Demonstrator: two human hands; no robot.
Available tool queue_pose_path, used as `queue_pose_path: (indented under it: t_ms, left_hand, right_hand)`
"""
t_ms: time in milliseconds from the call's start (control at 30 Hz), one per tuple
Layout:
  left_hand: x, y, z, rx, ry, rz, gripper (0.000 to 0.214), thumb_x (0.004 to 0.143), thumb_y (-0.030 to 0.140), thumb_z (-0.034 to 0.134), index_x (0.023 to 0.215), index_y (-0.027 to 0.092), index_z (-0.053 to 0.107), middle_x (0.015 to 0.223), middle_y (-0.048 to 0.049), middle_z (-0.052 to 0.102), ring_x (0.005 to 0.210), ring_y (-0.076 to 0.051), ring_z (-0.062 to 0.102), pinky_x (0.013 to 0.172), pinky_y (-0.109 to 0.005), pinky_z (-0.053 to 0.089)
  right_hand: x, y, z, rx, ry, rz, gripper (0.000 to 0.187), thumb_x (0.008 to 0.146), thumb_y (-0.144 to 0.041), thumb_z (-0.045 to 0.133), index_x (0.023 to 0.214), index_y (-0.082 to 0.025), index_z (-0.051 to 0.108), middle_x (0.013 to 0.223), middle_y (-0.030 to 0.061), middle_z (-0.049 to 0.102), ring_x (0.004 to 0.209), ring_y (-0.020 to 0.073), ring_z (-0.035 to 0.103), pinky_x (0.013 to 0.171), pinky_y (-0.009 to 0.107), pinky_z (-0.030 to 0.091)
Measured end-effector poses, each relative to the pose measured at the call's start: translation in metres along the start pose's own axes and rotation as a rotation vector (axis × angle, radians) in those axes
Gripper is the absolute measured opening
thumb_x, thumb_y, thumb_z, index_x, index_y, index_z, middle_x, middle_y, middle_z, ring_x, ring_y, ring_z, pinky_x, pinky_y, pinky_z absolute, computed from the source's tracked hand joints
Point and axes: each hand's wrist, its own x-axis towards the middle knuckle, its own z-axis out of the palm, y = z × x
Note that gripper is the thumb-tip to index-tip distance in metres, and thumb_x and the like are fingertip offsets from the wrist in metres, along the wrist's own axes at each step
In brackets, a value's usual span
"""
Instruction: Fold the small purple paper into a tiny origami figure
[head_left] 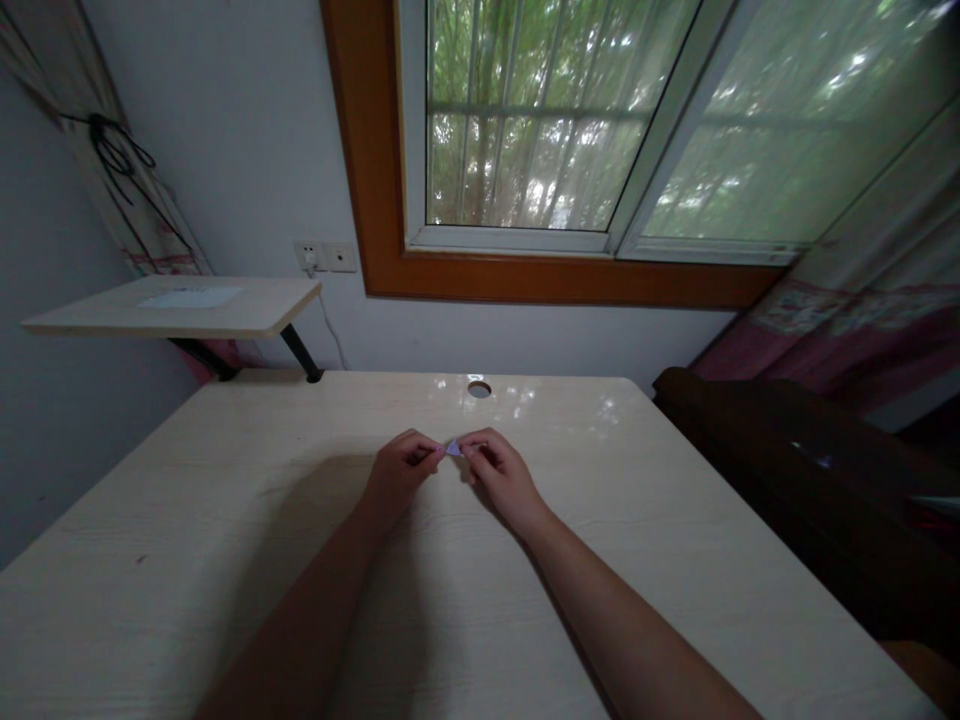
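Observation:
Between my two hands is a small purple folded piece of paper [454, 448], with a pointed, triangular part showing. My left hand [405, 468] pinches its left end between thumb and fingertips. On the other side, my right hand [501, 470] grips the right end the same way. Both hands are just above or resting on the pale wood-grain table [480, 620]; I cannot tell which. Fingers cover most of the paper, so its full shape is hidden.
A raised shelf [277, 312] on black legs stands at the back left, with a white sheet [191, 297] on it. Behind my hands the tabletop has a round cable hole [479, 389]. Dark furniture [810, 480] borders the table's right side. A window [555, 120] is in the wall ahead.

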Motion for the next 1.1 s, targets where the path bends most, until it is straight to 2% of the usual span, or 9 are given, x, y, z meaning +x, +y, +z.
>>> queue_pose_path:
  t_ms: [333, 700, 867, 1100]
  left_hand:
    - [0.0006, -0.0036, -0.0003, 0.032, -0.005, 0.027, 0.017, 0.084, 0.034, 0.065, 0.08, 0.018, 0.069, 0.075, -0.001, 0.061, 0.066, -0.013, 0.057, 0.061, -0.023, 0.045]
    - [0.0008, -0.003, -0.0008, 0.064, 0.0, 0.02, 0.014, 0.084, 0.032, 0.066, 0.079, 0.018, 0.069, 0.074, -0.0001, 0.06, 0.065, -0.012, 0.057, 0.06, -0.023, 0.043]
    - [0.0006, -0.0003, -0.001, 0.07, 0.003, 0.053, 0.014, 0.084, 0.03, 0.065, 0.078, 0.018, 0.069, 0.073, 0.0002, 0.059, 0.065, -0.012, 0.056, 0.06, -0.023, 0.043]
    - [0.001, 0.0006, -0.0005, 0.071, 0.001, 0.052, 0.016, 0.083, 0.032, 0.066, 0.077, 0.018, 0.069, 0.072, -0.0004, 0.06, 0.065, -0.012, 0.055, 0.06, -0.023, 0.042]
  right_hand:
    - [0.0015, 0.0024, -0.001, -0.011, -0.016, -0.023, 0.019, 0.093, -0.036, 0.055, 0.098, -0.022, 0.067, 0.096, 0.0037, 0.061, 0.059, 0.0095, 0.056, 0.057, 0.026, 0.047]
    - [0.0016, -0.0013, -0.0009, -0.001, -0.024, -0.078, 0.013, 0.09, -0.029, 0.059, 0.09, -0.021, 0.069, 0.093, 0.0039, 0.059, 0.062, 0.0109, 0.055, 0.053, 0.024, 0.046]
    - [0.0014, -0.0018, -0.0014, -0.043, -0.012, -0.081, 0.012, 0.087, -0.031, 0.064, 0.09, -0.021, 0.07, 0.091, 0.0036, 0.059, 0.063, 0.0113, 0.055, 0.055, 0.025, 0.047]
    - [0.0015, -0.0006, 0.0008, -0.065, 0.004, -0.041, 0.021, 0.084, -0.04, 0.068, 0.095, -0.022, 0.07, 0.091, 0.0029, 0.062, 0.06, 0.0104, 0.053, 0.055, 0.025, 0.046]
